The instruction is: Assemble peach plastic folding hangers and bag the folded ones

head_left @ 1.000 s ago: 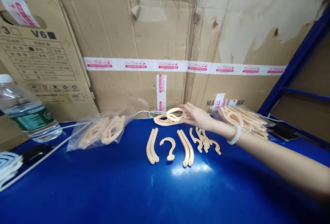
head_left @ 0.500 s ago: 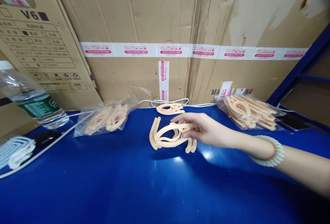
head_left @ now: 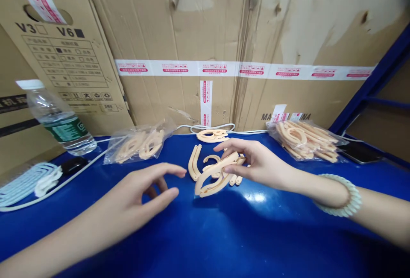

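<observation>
My right hand (head_left: 253,162) pinches a beige folding-hanger piece (head_left: 213,177) between thumb and fingers, tilted just above the blue table. Its near left end points toward my left hand (head_left: 153,188), which is open with thumb and fingers apart and touches nothing. Behind the held piece lie a curved hook (head_left: 211,158) and a pair of slim curved arms (head_left: 194,162). More arm ends (head_left: 236,179) show below my right hand, partly covered by it. Farther back, a folded beige hanger (head_left: 212,135) rests near the white cable.
Clear bags of beige parts lie at left (head_left: 141,145) and right (head_left: 304,139). A water bottle (head_left: 64,128), a blue brush-like item (head_left: 28,184) and a white cable (head_left: 80,165) are at left. A dark phone (head_left: 357,152) lies at right. Cardboard boxes (head_left: 179,103) stand behind.
My left hand has come into view from the lower left, reaching toward the held piece. My right hand has tilted the piece, its left end now lower and nearer.
</observation>
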Demonstrator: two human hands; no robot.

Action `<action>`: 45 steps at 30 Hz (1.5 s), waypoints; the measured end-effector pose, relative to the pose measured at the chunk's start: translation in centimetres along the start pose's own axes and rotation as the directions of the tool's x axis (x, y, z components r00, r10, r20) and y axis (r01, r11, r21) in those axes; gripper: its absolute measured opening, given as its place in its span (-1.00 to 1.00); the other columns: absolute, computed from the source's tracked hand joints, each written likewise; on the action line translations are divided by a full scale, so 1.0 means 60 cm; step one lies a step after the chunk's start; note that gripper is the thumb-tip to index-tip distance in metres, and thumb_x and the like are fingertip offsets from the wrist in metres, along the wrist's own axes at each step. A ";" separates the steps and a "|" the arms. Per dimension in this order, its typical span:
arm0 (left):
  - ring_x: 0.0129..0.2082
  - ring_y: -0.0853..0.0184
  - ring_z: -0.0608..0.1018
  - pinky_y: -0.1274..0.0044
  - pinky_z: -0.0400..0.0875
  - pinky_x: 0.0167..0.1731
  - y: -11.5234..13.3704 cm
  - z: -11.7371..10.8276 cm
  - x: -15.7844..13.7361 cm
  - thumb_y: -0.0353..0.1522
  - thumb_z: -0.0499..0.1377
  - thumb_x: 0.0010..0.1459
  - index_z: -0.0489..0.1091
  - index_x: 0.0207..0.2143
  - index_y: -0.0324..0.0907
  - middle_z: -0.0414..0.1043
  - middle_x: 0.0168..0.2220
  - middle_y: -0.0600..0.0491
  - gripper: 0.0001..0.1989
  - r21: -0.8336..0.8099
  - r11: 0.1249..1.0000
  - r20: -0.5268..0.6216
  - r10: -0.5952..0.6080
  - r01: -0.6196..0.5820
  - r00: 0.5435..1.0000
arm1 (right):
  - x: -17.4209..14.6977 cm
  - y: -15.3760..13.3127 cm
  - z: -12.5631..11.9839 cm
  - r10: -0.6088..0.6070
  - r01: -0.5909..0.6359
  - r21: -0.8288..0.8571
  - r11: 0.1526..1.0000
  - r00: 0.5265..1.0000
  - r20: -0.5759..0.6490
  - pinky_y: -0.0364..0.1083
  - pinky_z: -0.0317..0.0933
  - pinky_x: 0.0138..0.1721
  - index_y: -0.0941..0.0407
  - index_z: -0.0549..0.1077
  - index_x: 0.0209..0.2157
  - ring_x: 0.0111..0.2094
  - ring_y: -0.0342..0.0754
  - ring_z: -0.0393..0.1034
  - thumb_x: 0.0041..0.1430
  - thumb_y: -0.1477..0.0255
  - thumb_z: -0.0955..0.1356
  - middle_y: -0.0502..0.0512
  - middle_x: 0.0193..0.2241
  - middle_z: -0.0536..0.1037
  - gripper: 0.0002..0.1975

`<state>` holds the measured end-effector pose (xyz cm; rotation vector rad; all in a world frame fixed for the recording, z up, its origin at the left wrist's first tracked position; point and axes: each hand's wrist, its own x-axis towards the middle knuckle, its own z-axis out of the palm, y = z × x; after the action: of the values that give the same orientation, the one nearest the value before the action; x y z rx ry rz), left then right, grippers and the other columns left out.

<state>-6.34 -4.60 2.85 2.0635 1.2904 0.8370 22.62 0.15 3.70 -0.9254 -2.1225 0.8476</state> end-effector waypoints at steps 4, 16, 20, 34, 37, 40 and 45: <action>-0.62 0.42 0.35 0.63 0.19 -0.62 0.018 0.022 0.066 -0.16 0.27 0.10 0.51 -0.11 -0.05 0.32 -0.60 0.21 -0.68 0.099 0.991 0.170 0.074 -0.092 0.983 | -0.002 -0.004 0.011 0.039 -0.041 0.112 0.993 0.999 0.015 -0.10 0.44 -0.44 0.05 0.43 -0.02 -0.40 -0.07 0.51 0.13 0.38 0.44 0.05 -0.25 0.58 -0.63; -0.60 0.44 0.38 0.61 0.31 -0.59 0.008 0.056 0.091 -0.17 0.01 0.35 0.25 -0.26 -0.14 0.32 -0.54 0.20 -0.77 -0.254 0.964 0.001 0.074 -0.072 0.997 | 0.002 0.038 -0.030 0.179 -0.177 0.119 0.977 0.984 -0.007 -0.22 0.21 -0.61 0.15 0.54 -0.48 -0.57 -0.18 0.37 0.04 0.38 0.50 0.00 -0.54 0.52 -0.86; -0.58 0.46 0.32 0.62 0.24 -0.56 -0.003 0.056 0.086 -0.18 -0.01 0.36 0.22 -0.35 -0.14 0.27 -0.51 0.20 -0.73 -0.274 0.957 -0.104 0.073 -0.099 0.992 | -0.008 0.052 -0.029 0.190 -0.162 0.202 0.966 0.974 -0.127 -0.25 0.12 -0.67 0.13 0.44 -0.43 -0.63 -0.25 0.21 0.12 0.26 0.47 -0.08 -0.54 0.40 -0.75; -0.52 0.33 0.52 0.50 0.44 -0.46 -0.006 0.101 0.080 -0.04 0.16 0.19 0.30 -0.32 -0.18 0.46 -0.50 0.08 -0.63 -0.577 0.743 0.483 -0.023 0.338 0.875 | -0.037 0.034 0.046 0.140 -0.020 0.555 0.832 0.975 -0.175 -0.19 0.44 -0.50 0.12 0.36 -0.38 -0.52 -0.19 0.48 0.11 0.39 0.51 -0.03 -0.38 0.49 -0.75; -0.64 0.44 0.38 0.62 0.27 -0.62 -0.005 0.104 0.081 -0.06 0.18 0.18 0.36 -0.26 -0.18 0.36 -0.54 0.17 -0.65 -0.511 0.789 0.489 -0.059 0.341 0.870 | -0.042 0.030 0.049 0.047 0.032 0.460 0.887 0.986 -0.159 -0.22 0.42 -0.51 0.13 0.44 -0.37 -0.50 -0.20 0.44 0.16 0.47 0.47 -0.02 -0.40 0.47 -0.88; -0.61 0.49 0.24 0.64 0.10 -0.62 -0.003 0.099 0.078 -0.12 0.14 0.24 0.44 -0.29 -0.21 0.25 -0.54 0.18 -0.68 -0.379 0.891 0.525 -0.015 0.250 0.851 | -0.046 0.025 0.050 -0.112 0.135 0.253 0.958 0.989 -0.100 -0.24 0.40 -0.50 0.15 0.54 -0.29 -0.45 -0.18 0.42 0.24 0.54 0.40 0.05 -0.38 0.50 -0.95; -0.55 0.46 0.21 0.62 0.11 -0.53 -0.001 0.092 0.075 -0.24 -0.03 0.37 0.28 -0.49 -0.21 0.15 -0.57 0.20 -0.62 -0.262 0.965 0.532 0.141 0.004 0.835 | -0.051 0.022 0.050 -0.308 0.310 0.002 0.951 0.946 -0.102 -0.16 0.39 -0.36 0.15 0.53 -0.28 -0.39 -0.14 0.44 0.27 0.62 0.35 0.05 -0.41 0.56 -0.87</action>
<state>-0.67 -1.16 0.17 1.9471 0.7529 0.3607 22.43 -2.45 0.04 -0.5894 -2.0960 0.6441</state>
